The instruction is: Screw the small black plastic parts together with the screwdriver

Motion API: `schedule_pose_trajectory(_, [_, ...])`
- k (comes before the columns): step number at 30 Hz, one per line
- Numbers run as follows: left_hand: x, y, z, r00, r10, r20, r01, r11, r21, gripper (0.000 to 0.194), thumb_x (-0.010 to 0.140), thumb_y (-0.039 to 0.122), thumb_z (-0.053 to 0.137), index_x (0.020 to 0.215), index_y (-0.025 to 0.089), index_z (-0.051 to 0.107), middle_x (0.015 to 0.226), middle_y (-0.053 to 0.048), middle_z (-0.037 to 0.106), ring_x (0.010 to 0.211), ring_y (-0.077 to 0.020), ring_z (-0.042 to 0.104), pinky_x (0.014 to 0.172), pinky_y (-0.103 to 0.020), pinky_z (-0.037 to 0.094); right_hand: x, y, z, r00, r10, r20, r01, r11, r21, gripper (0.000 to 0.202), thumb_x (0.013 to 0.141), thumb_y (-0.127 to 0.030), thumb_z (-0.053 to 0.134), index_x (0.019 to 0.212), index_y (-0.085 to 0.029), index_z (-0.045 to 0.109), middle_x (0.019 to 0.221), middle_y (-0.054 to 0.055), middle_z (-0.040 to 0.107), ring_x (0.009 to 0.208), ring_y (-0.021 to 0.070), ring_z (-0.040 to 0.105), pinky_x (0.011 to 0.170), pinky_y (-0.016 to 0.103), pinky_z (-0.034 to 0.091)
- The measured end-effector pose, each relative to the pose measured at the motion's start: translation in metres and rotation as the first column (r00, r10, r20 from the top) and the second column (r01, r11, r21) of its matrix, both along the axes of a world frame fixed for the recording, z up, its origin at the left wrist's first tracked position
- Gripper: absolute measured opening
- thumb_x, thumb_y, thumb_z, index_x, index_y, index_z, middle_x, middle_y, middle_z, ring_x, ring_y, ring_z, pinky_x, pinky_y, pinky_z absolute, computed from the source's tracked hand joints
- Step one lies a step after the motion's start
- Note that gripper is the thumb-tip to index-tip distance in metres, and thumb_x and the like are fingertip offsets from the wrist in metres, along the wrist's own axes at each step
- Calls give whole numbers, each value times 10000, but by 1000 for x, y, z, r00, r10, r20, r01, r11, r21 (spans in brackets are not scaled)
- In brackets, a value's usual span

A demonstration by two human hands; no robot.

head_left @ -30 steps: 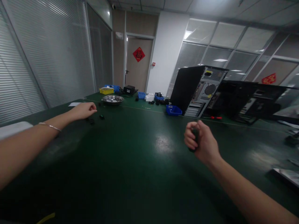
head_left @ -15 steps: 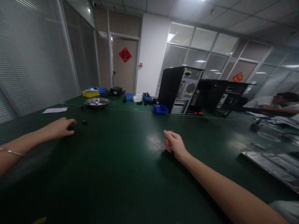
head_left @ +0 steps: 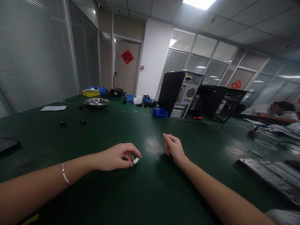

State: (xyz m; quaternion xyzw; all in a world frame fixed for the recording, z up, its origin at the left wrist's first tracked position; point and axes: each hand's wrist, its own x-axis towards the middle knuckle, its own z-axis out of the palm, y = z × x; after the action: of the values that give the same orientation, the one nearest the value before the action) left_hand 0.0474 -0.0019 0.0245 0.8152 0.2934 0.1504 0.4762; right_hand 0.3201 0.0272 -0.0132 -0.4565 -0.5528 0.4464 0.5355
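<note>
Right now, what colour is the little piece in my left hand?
The little piece looks pale green, best in the head view.

Tool (head_left: pixel 171 135) mostly hidden behind right fingers (head_left: pixel 167 147)

At the left fingers (head_left: pixel 134 149), a small piece (head_left: pixel 136 160) shows a glossy pale face; beneath them, smooth green tabletop (head_left: pixel 131 193) (shiny in patches); beyond them, a polished metal bowl (head_left: pixel 97 103) and matt black case (head_left: pixel 172 92).

Green desk (head_left: pixel 117 134) bore white paper (head_left: pixel 53 108), two dark parts (head_left: pixel 82 122) toward left edge; steel bowl (head_left: pixel 97 102) toward far-left corner; blue bin (head_left: pixel 160 112) beside black tower (head_left: pixel 171 90).
</note>
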Motion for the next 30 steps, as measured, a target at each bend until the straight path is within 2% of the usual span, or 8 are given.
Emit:
schedule_pose_trajectory(4, [-2, -10, -3, 999, -26, -32, 35, 938, 345, 351, 843, 130, 545, 1162, 264, 604, 1172, -49, 588, 1057, -193, 557, 938, -341, 461, -8, -12, 2, 995, 95, 31, -96, 995, 9, 457, 791, -528, 626, 592, -206, 371, 432, -99, 345, 315, 45, 278, 303, 178, 244])
schedule_pose_trajectory(7, [-7, -18, -5, 1000, -6, -29, 19, 892, 452, 381, 853, 124, 536, 1195, 284, 585, 1176, -47, 600, 1127, -204, 521, 987, -358, 423, -18, -26, 6, 974, 179, 135, -182, 983, 8, 383, 827, -507, 602, 684, -200, 422, 498, -88, 388, 361, 55, 325, 348, 181, 282])
schedule_pose_trajectory(10, [-9, -21, -10, 999, 28, -23, -13, 877, 480, 308, 857, 167, 553, 1142, 272, 608, 1170, -49, 595, 1103, -209, 530, 958, -352, 436, -28, -41, 12, 935, 291, 204, -295, 956, -13, 290, 891, -488, 517, 845, -213, 439, 608, -75, 413, 436, 68, 366, 410, 189, 323])
schedule_pose_trajectory(14, [-11, -16, -19, 999, 49, -12, -36, 872, 488, 264, 851, 159, 561, 1089, 262, 611, 1141, -34, 597, 1073, -197, 543, 935, -335, 439, -42, -52, 23, 910, 358, 207, -365, 931, -6, 198, 949, -430, 407, 949, -233, 405, 704, -50, 435, 531, 95, 415, 466, 203, 361])
schedule_pose_trajectory(18, [-12, -10, -24, 997, 82, 4, -75, 893, 444, 240, 837, 161, 588, 1064, 237, 607, 1076, -30, 607, 973, -177, 574, 862, -301, 467, -49, -46, 25, 917, 337, 214, -356, 933, 58, 143, 957, -375, 398, 935, -234, 394, 715, -47, 448, 548, 103, 423, 486, 211, 375])
schedule_pose_trajectory(22, [-10, -8, -23, 990, 142, 21, -140, 923, 360, 195, 873, 249, 575, 1063, 224, 610, 1057, -31, 596, 886, -156, 584, 765, -260, 493, -40, -36, 14, 919, 274, 282, -311, 945, 96, 121, 949, -351, 440, 956, -231, 426, 762, -33, 504, 576, 107, 464, 520, 225, 398])
schedule_pose_trajectory(26, [-6, -11, -25, 990, 142, 1, -127, 882, 454, 193, 895, 236, 539, 1069, 232, 622, 1014, -24, 615, 903, -162, 584, 787, -269, 484, -25, -36, 11, 825, 210, 524, -329, 933, 145, 141, 912, -319, 535, 1005, -213, 537, 854, 4, 587, 676, 133, 531, 607, 254, 429])
schedule_pose_trajectory(30, [-4, -12, -27, 983, 176, -44, -122, 823, 555, 218, 915, 218, 502, 1085, 238, 636, 1032, -32, 632, 959, -186, 575, 837, -306, 469, -23, -43, 21, 692, 187, 698, -433, 881, 193, 164, 894, -283, 581, 1036, -215, 626, 968, 27, 638, 842, 171, 582, 739, 283, 453])
